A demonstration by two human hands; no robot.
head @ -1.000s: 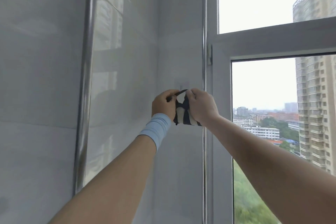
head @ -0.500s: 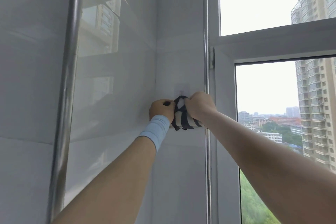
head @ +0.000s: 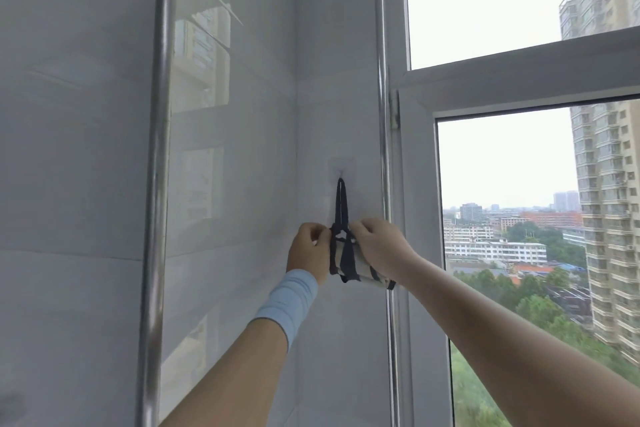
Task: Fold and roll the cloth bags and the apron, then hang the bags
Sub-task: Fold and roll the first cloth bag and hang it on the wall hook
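Left hand (head: 309,251) and right hand (head: 381,246) both pinch the rolled striped bag (head: 349,260), its strap looped on the hook (head: 341,172).

So the rolled bag (head: 356,262) sits between both hands, left hand (head: 309,251) on its left side, right hand (head: 379,246) on its right and partly over it. Its strap loop (head: 341,201) runs straight up to the wall hook (head: 341,170) above. A pipe (head: 382,80) stands just right of the hook, the window frame (head: 419,218) right of that, and another pole (head: 157,184) is well off to the left.
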